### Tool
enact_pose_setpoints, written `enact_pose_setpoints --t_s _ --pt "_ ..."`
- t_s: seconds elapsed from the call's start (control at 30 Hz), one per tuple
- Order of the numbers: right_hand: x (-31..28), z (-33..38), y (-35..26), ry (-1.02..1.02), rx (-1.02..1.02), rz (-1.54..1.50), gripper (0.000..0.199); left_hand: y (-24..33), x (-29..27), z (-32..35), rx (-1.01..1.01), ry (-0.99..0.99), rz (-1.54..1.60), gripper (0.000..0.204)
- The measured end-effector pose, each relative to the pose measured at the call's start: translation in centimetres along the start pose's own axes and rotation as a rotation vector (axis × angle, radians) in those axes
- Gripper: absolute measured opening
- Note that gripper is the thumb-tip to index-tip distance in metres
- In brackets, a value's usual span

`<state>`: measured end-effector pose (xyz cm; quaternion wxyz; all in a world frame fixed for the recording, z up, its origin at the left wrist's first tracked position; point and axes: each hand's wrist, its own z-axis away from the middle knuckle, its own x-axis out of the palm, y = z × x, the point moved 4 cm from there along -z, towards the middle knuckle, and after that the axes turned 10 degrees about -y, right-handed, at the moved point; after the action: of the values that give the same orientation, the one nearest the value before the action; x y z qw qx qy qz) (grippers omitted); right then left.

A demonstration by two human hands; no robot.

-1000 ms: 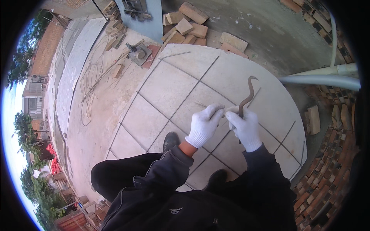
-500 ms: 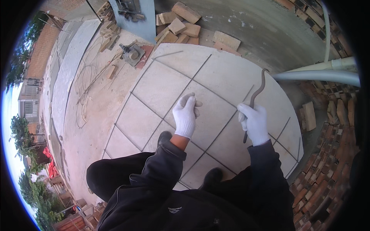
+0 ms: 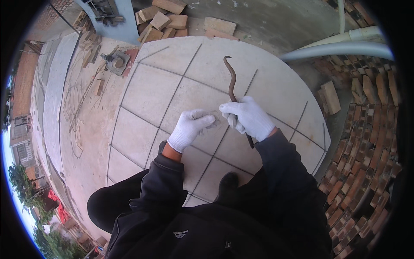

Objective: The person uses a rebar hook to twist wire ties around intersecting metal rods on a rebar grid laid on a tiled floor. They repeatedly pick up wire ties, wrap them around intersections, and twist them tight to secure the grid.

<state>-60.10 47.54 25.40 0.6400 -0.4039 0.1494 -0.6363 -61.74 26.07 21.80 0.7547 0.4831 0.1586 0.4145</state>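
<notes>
Over the round slab — both our gloved hands meet above the rebar grid.

Our right hand is closed around a rusty hooked tool, its curled tip pointing away; our left hand — loosely curled, fingertips pinched on thin wire — sits just beside it.

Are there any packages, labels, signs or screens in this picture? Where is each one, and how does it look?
No package, sign or screen is visible.
Small pale emblem: on the front of the person's black jacket, low in the picture; its shape is too small to tell.
</notes>
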Motion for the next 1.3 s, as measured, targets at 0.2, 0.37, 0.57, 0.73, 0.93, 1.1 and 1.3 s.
enact_pose_setpoints --t_s 0.2,0.37,0.57,0.73,0.93,1.1,1.3 --pt "-1.1 0.1 1.0 0.043 -0.019 -0.258 0.028 -1.3 1.2 -1.1 0.013 0.004 0.089 0.029" --pt "-2.4 1.5 1.1 0.2 -0.107 -0.154 0.027 -0.6 2.9 -1.7 -0.098 -0.035 0.007 0.03" --pt "-2.9 2.9 0.6 0.338 -0.231 -0.144 0.022 1.2 4.2 -2.1 -0.082 -0.092 -0.032 0.032" --pt "-3.0 3.8 -0.1 0.25 -0.288 -0.167 0.023 1.7 4.3 -2.3 -0.028 -0.15 0.27 0.03" --pt "-2.1 4.9 -0.3 0.058 -0.399 -0.248 0.03 1.2 4.3 -2.9 0.028 -0.347 0.62 0.028" --pt "-2.2 5.2 0.1 0.007 -0.414 -0.17 0.029 0.9 4.7 -2.9 0.03 -0.45 0.693 0.029" --pt "-2.5 5.6 0.2 0.029 -0.455 -0.194 0.025 1.5 5.5 -3.2 0.013 -0.501 0.713 0.029"
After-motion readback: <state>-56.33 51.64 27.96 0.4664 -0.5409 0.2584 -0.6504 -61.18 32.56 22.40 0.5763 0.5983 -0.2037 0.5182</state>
